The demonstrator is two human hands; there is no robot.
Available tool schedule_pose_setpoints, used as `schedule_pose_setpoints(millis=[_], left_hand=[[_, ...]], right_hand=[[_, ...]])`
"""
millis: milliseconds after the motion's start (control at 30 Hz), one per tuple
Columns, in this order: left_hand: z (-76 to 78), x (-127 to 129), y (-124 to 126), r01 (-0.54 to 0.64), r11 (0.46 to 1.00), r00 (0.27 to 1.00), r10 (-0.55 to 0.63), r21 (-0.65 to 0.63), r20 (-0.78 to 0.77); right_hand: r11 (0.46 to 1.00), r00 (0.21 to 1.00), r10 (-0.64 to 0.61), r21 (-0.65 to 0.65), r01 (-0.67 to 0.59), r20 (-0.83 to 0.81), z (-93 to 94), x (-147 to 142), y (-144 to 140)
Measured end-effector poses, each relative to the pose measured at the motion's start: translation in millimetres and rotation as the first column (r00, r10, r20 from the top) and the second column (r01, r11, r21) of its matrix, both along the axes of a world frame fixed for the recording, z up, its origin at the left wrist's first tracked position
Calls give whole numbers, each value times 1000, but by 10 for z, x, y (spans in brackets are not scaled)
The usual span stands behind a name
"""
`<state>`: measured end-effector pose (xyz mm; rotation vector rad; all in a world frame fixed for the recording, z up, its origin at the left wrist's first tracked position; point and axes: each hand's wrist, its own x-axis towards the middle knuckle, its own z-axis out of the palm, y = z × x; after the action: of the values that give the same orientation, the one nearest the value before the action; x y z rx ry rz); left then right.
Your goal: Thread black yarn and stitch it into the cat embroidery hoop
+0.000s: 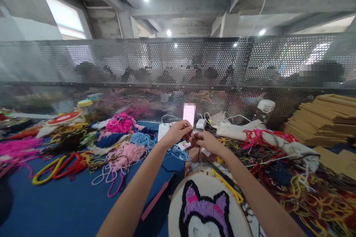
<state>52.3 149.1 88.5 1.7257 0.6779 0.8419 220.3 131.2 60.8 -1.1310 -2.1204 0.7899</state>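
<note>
Here, both hands met above the far rim of the embroidery hoop (205,207): the left hand (178,131) pinched something small, perhaps a thread end, and the right hand (204,140) closed beside it. The round hoop's fuzzy purple-and-black cat lay nearer the body, between the forearms, amid loose yarn (122,155).

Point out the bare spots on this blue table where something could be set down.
Bare blue table lies lower left, bordered by the yellow-red yarn loops, pink yarn and the left forearm. Right of the embroidery hoop tangled yarn crowds everything up to the cardboard stack.
</note>
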Motion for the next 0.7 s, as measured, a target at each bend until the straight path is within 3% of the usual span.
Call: schedule_pose_setpoints(millis=[67,200,267,300,400,567,700], left_hand=[[-17,14,14,-41,999,999,41,-10,21],[-8,61,17,-235,972,971,235,-1,53],[8,91,-2,-304,953,950,302,3,82],[15,108,-16,-324,946,942,322,2,97],[19,165,-60,-360,933,924,359,-16,135],[-14,242,-97,-369,928,920,372,-46,127],[-35,228,-74,-408,913,909,404,21,97]], right_hand=[[995,997,-81,65,80,7,67,66,-8],[944,966,-258,208,258,-28,319,199,-107],[946,964,-265,189,264,-18,397,189,-177],[967,973,-231,114,229,3,403,156,-208],[987,990,-138,-84,141,36,303,-26,-256],[980,991,-131,-151,131,10,59,-280,-178],[980,992,-112,-159,120,59,44,-294,-147]])
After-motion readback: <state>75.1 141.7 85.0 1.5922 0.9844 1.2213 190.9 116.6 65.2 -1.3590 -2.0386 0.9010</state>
